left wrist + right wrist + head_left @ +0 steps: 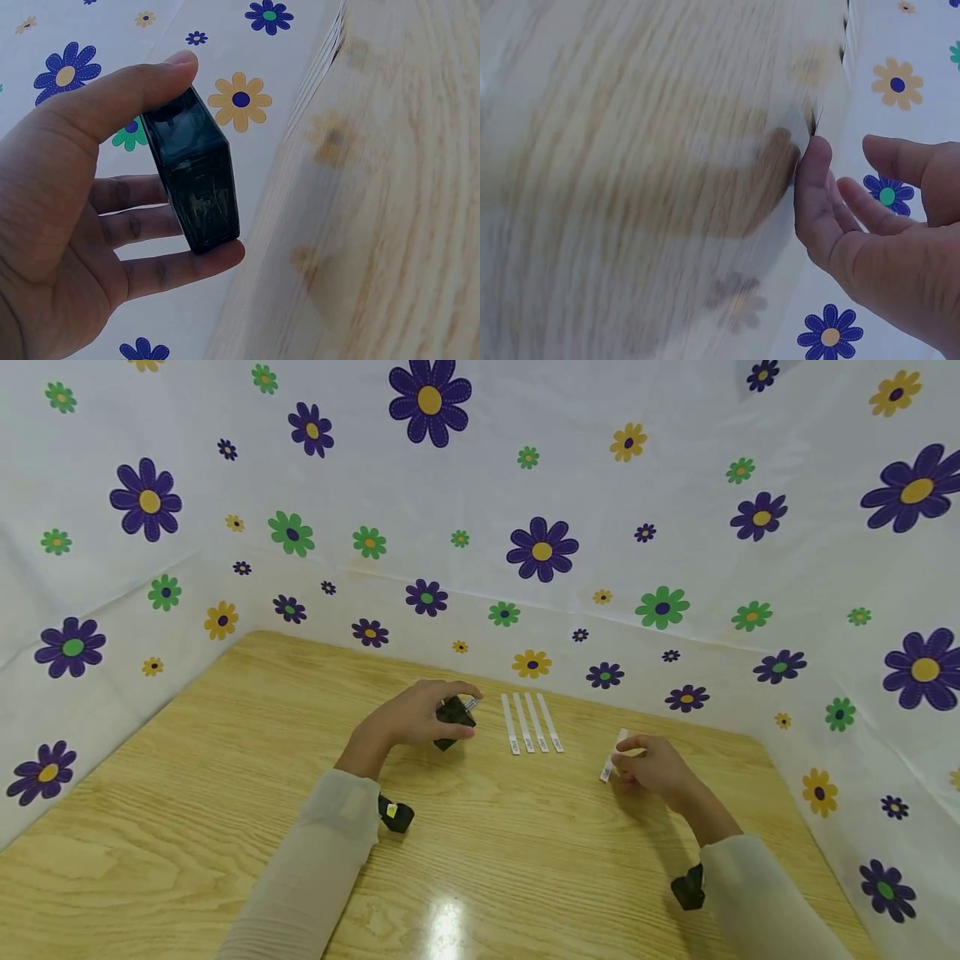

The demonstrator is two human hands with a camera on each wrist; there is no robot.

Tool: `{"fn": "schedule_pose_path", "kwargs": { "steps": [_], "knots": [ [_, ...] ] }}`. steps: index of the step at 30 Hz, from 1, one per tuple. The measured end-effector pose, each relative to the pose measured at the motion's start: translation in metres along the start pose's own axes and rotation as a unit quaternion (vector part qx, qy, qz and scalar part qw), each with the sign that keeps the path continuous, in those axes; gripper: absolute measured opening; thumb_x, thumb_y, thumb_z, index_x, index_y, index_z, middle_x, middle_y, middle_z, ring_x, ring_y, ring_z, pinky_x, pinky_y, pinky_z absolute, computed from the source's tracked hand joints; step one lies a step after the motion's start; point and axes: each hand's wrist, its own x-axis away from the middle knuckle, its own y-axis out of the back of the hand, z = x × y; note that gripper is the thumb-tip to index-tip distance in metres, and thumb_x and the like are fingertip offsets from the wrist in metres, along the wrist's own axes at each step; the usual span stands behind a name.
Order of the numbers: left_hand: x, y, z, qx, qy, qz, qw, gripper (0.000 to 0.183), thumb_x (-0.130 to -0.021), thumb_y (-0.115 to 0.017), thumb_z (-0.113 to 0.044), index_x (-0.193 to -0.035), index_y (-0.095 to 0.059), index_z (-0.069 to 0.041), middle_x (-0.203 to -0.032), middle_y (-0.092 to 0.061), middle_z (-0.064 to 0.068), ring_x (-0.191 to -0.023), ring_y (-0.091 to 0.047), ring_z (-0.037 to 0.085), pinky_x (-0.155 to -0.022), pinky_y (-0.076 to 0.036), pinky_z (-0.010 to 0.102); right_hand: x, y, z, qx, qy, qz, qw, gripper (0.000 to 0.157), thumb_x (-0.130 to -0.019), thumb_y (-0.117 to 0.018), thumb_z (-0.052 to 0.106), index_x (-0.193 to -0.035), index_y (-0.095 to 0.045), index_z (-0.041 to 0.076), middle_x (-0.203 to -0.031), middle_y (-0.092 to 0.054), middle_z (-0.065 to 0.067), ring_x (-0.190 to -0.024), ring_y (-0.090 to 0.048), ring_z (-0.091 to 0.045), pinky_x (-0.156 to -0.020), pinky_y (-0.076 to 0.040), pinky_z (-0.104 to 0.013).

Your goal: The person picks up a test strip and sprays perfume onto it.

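Observation:
My left hand (420,714) holds a dark, faceted glass perfume bottle (454,720) above the table, with its silvery neck pointing up and to the right. In the left wrist view, the thumb lies along one end of the bottle (196,169) and a fingertip supports the other. A white paper strip (606,768) lies on the right, under the fingertips of my right hand (656,766). In the right wrist view, the thumb of that hand (885,247) stands apart from the fingers, and the strip is hidden. Between the hands, several similar strips (535,727) lie side by side.
The wood-grain table (480,827) meets a white curtain (480,485) printed with flowers at the back and sides. Each wrist wears a small black device, one on the left (396,815) and one on the right (687,888).

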Motion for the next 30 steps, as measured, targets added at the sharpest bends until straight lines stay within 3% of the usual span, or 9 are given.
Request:
{"fn": "schedule_pose_path", "kwargs": {
  "steps": [7,12,17,25,30],
  "knots": [
    [0.000,-0.001,0.001,0.002,-0.005,0.001,1.0000,0.064,-0.093,-0.076,-0.041,-0.149,-0.053,-0.017,-0.149,-0.053,0.005,-0.142,-0.045,0.028,-0.115,-0.037,0.051,0.005,-0.005,0.006,-0.110,-0.056,-0.001,0.992,0.052,-0.107,-0.054,0.014,-0.145,-0.035,-0.016,-0.119,-0.050,-0.024,-0.089,-0.062,-0.022,-0.081,-0.060,-0.033],
    [-0.001,-0.001,0.002,0.000,-0.004,0.001,1.0000,0.063,-0.093,-0.076,-0.041,-0.148,-0.054,-0.018,-0.149,-0.053,0.005,-0.142,-0.045,0.028,-0.115,-0.037,0.051,0.007,-0.010,0.010,-0.162,-0.081,-0.013,0.983,0.056,-0.104,-0.059,0.010,-0.146,-0.032,-0.015,-0.119,-0.048,-0.024,-0.085,-0.062,-0.021,-0.079,-0.061,-0.033],
    [-0.001,-0.002,0.002,0.002,0.004,0.002,1.0000,0.061,-0.094,-0.076,-0.038,-0.147,-0.054,-0.020,-0.149,-0.053,0.004,-0.142,-0.044,0.028,-0.115,-0.036,0.052,0.004,-0.017,0.013,-0.152,-0.095,-0.049,0.983,0.061,-0.097,-0.068,0.004,-0.144,-0.035,-0.017,-0.105,-0.057,-0.015,-0.079,-0.064,-0.017,-0.076,-0.061,-0.031],
    [-0.002,-0.003,0.002,0.001,0.003,0.004,1.0000,0.061,-0.094,-0.076,-0.038,-0.148,-0.054,-0.019,-0.150,-0.053,0.006,-0.143,-0.044,0.028,-0.116,-0.036,0.052,-0.005,-0.024,0.017,-0.115,-0.135,-0.129,0.976,0.037,-0.085,-0.080,-0.002,-0.111,-0.054,-0.009,-0.082,-0.061,-0.012,-0.065,-0.064,-0.017,-0.064,-0.061,-0.030],
    [-0.002,-0.002,0.003,-0.004,0.004,0.003,1.0000,0.061,-0.093,-0.076,-0.042,-0.147,-0.055,-0.022,-0.149,-0.053,0.005,-0.142,-0.044,0.027,-0.115,-0.036,0.051,-0.007,-0.028,0.020,-0.073,-0.145,-0.146,0.976,0.045,-0.082,-0.083,-0.001,-0.116,-0.055,-0.011,-0.085,-0.060,-0.013,-0.065,-0.064,-0.015,-0.065,-0.060,-0.028]
  ]
}}
